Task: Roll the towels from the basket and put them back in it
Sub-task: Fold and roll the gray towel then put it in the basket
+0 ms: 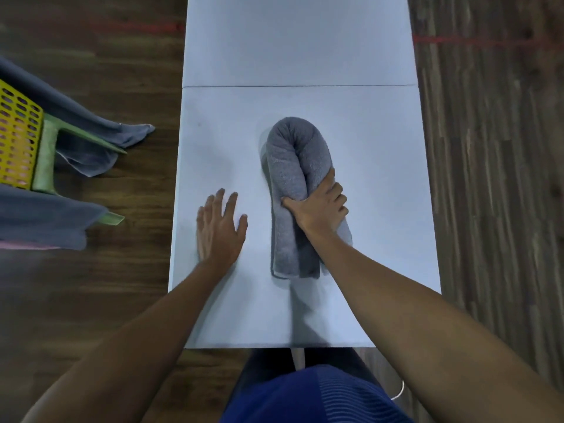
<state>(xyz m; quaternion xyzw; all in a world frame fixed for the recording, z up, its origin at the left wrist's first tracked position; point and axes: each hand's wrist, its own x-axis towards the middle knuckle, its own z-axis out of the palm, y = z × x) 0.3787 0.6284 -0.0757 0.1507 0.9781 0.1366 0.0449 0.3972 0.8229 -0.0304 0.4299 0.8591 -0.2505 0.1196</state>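
Towel [290,166], grey, rolled and doubled over, lying on the table [299,56], gripped round its middle by right hand [320,209], thumb and fingers curled. Left hand [218,227] flat on the table, fingers spread, holding nothing. Squeeze firmly to keep the roll tight (prone to springing open). Yellow basket [18,138] at far left: more towels [91,117] draped over its edge.

Rolled towel [290,178]: plain mid-grey. Bench [299,50]: pale blue-white, unpatterned. Basket [18,141]: yellow, grid of slot holes, green frame. Draped towels [100,125]: slate blue. Floor [91,71]: dark brown wood grain, red line [451,40] across. Garment [320,395]: blue, fine lighter stripes.
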